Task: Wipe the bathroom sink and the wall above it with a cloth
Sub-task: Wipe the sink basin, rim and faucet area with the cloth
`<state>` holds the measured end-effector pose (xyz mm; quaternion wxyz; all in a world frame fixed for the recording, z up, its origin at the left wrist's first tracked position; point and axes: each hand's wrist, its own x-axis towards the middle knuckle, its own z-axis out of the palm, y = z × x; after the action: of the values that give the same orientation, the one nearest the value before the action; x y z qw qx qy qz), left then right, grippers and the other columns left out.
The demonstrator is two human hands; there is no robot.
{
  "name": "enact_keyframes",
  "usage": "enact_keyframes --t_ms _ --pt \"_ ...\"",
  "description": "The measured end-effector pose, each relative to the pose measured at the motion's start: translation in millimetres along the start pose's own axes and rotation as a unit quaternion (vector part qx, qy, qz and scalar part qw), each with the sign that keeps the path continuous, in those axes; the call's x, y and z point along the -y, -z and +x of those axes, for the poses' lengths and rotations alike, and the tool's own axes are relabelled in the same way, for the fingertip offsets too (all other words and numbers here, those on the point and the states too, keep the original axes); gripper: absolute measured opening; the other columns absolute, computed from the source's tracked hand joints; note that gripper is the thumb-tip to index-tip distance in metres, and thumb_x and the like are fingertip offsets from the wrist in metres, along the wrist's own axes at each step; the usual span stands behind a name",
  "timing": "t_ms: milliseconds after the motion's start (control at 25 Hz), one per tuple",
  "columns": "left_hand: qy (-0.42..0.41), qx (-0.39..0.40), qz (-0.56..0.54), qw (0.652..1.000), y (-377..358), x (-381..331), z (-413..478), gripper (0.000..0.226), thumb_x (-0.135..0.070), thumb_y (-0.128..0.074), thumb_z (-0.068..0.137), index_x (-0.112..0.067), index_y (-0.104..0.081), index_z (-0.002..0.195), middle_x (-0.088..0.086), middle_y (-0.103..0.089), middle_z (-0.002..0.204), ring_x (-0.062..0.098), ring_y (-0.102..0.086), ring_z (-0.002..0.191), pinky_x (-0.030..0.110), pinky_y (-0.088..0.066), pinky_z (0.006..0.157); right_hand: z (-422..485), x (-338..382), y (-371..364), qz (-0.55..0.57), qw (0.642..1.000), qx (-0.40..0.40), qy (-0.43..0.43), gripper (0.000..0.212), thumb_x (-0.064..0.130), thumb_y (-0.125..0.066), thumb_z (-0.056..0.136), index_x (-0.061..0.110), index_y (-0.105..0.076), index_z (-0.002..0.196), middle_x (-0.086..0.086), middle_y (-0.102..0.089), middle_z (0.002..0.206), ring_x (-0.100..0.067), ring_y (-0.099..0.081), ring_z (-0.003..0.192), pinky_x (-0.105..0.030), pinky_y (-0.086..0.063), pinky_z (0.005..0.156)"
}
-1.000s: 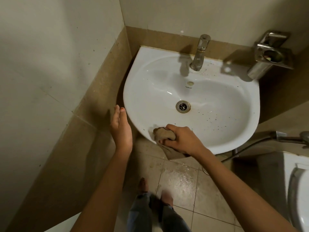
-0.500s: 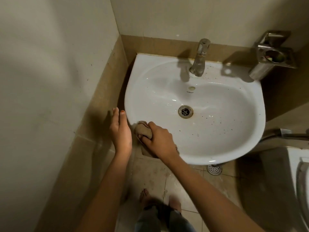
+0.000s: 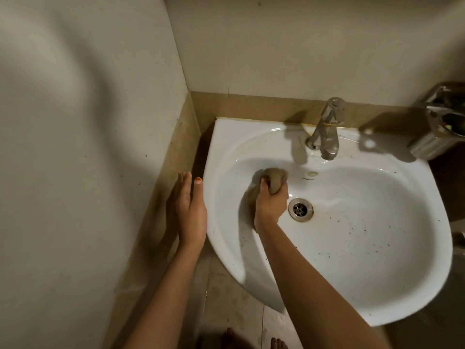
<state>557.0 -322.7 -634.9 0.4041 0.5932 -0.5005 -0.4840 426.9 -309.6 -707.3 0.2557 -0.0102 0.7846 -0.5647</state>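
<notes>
Just left of the drain (image 3: 300, 209), low in the bowl of the white sink (image 3: 377, 311), the right hand (image 3: 270, 207) has its grip clenched round a bunched brown cloth (image 3: 275, 178). The cloth sits against the porcelain, its top bulging out past the fingers on the side away from the drain. From the head view that's a firm fistful. Well left of the drain, outside the bowl, the left hand (image 3: 191, 210) is flat, fingers straight and together, grip released, holding nothing. Its thumb, orange nail showing, lies just beside the rim; I can't tell whether it touches. Beyond the drain a metal tap (image 3: 324, 132) stands on the back ledge, and above it rises the pale wall (image 3: 289, 46) over a brown tile band. Right of the drain, dark specks (image 3: 352, 235) dot the bowl. Far right of the drain, a shiny metal holder (image 3: 440, 122) is cut by the frame edge.
</notes>
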Motion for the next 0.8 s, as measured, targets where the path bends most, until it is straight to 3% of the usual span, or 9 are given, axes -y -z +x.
enact_keyframes --t_ms 120,240,360,480,560,680,800 --pt "0.031 0.002 -0.018 0.999 -2.8 7.4 2.1 0.044 -0.028 -0.045 0.097 -0.018 -0.043 0.139 -0.004 -0.051 0.137 0.003 -0.054 0.108 0.010 -0.044 0.082 4.0 -24.2 -22.2 -0.108 0.991 0.012 0.082 0.055 0.035 -0.057 0.089 0.018 -0.041 0.138 -0.008 -0.046 0.141 -0.030 -0.039 0.132 -0.047 -0.037 0.106" --pt "0.053 -0.008 -0.028 0.998 1.0 9.2 4.5 0.043 -0.028 -0.044 0.097 -0.017 -0.045 0.138 -0.006 -0.055 0.130 -0.011 -0.052 0.089 -0.004 -0.043 0.060 -16.4 -19.5 -34.0 -0.083 0.989 0.068 0.103 0.054 0.041 -0.055 0.090 0.029 -0.038 0.140 -0.004 -0.052 0.136 -0.026 -0.049 0.125 -0.036 -0.035 0.107" --pt "0.057 -0.006 -0.020 0.998 5.2 6.1 4.1 0.044 -0.030 -0.043 0.097 -0.017 -0.044 0.139 -0.003 -0.052 0.137 -0.011 -0.048 0.092 -0.010 -0.038 0.057 -40.6 -11.3 -28.8 -0.014 0.976 0.171 0.132 0.046 0.039 -0.064 0.087 0.042 -0.046 0.129 0.008 -0.061 0.122 -0.013 -0.057 0.111 -0.032 -0.043 0.102" --pt "0.049 -0.003 -0.033 0.998 10.3 0.7 0.2 0.044 -0.031 -0.042 0.097 -0.018 -0.043 0.139 -0.003 -0.049 0.140 -0.007 -0.047 0.104 -0.005 -0.040 0.069 -55.3 -3.0 -7.5 0.011 0.939 0.289 0.186 0.043 0.029 -0.072 0.082 0.046 -0.057 0.118 0.024 -0.060 0.117 -0.004 -0.057 0.112 -0.031 -0.046 0.101" --pt "0.055 0.001 -0.045 0.997 13.2 -3.5 -4.8 0.045 -0.034 -0.041 0.097 -0.020 -0.042 0.140 -0.003 -0.046 0.143 -0.002 -0.043 0.114 0.008 -0.038 0.083 -60.8 -2.4 10.0 0.011 0.898 0.379 0.222 0.046 0.017 -0.076 0.078 0.051 -0.062 0.105 0.030 -0.060 0.116 -0.005 -0.055 0.117 -0.029 -0.042 0.105" --pt "0.057 -0.010 -0.052 0.997 13.5 -7.5 -17.9 0.046 -0.034 -0.040 0.098 -0.018 -0.040 0.140 -0.001 -0.044 0.145 0.002 -0.041 0.122 0.012 -0.036 0.088 -63.6 -5.6 38.4 -0.014 0.853 0.481 0.202 0.051 0.015 -0.081 0.071 0.046 -0.062 0.108 0.013 -0.060 0.127 -0.008 -0.056 0.118 -0.031 -0.042 0.105" --pt "0.054 -0.016 -0.044 0.997 7.0 -2.4 -40.3 0.046 -0.031 -0.041 0.098 -0.015 -0.040 0.141 0.000 -0.043 0.146 0.013 -0.041 0.133 0.024 -0.035 0.105 -63.7 -12.0 72.4 -0.047 0.834 0.526 0.157 0.045 0.007 -0.082 0.070 0.021 -0.069 0.110 0.002 -0.065 0.123 -0.010 -0.062 0.110 -0.024 -0.046 0.097"
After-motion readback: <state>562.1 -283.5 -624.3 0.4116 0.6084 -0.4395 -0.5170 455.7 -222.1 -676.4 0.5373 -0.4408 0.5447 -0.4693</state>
